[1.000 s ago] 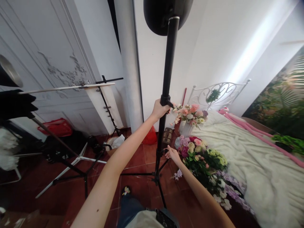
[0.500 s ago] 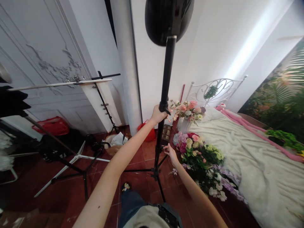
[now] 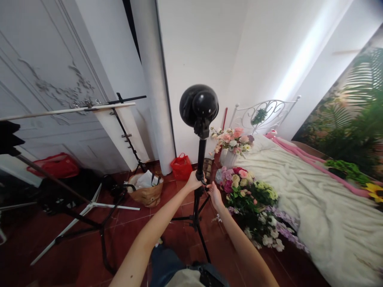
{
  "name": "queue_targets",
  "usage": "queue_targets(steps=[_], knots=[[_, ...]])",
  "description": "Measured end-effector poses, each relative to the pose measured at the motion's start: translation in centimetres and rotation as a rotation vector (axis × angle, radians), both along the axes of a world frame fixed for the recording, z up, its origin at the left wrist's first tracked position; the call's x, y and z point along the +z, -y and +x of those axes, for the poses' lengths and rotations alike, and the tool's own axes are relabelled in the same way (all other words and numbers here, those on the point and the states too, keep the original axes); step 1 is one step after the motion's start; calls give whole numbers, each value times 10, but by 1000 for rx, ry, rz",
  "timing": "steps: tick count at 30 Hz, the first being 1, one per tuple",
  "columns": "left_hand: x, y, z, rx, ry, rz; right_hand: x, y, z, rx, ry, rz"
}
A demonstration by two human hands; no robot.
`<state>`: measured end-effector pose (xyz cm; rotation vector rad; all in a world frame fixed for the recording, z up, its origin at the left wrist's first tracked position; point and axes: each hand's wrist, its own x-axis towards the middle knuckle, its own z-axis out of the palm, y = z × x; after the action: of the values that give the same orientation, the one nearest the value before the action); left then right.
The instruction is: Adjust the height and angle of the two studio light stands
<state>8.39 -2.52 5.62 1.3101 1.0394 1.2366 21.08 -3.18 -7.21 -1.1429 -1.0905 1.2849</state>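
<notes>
A black light stand [image 3: 202,153] stands upright on spread legs in front of me, with a round black lamp head [image 3: 199,105] on top. My left hand [image 3: 195,181] is wrapped round the pole at a collar. Close below and to the right, my right hand [image 3: 214,194] has its fingers pinched at a small knob on the lower collar. The two hands are nearly touching. The fingertips of my right hand are partly hidden against the black parts.
Artificial flowers [image 3: 239,179] and a white-blanketed bed [image 3: 299,179] are at the right. A red bag [image 3: 181,167] and a woven basket [image 3: 148,193] sit behind the stand. More stand legs [image 3: 101,227] spread across the left floor.
The lamp head and upper pole have come down, with my left hand lowered along with them. My right hand has stayed by the lower collar, its fingers now nearer the left hand.
</notes>
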Motion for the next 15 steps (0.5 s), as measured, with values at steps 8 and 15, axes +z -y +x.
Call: queue_targets(steps=[8,15], knots=[[-26,0,-5,-47,-61,48,-3,-8,14,52,92,-22],[-51,4,2,149,-23,41,-17,-8,14,0,88,-37]])
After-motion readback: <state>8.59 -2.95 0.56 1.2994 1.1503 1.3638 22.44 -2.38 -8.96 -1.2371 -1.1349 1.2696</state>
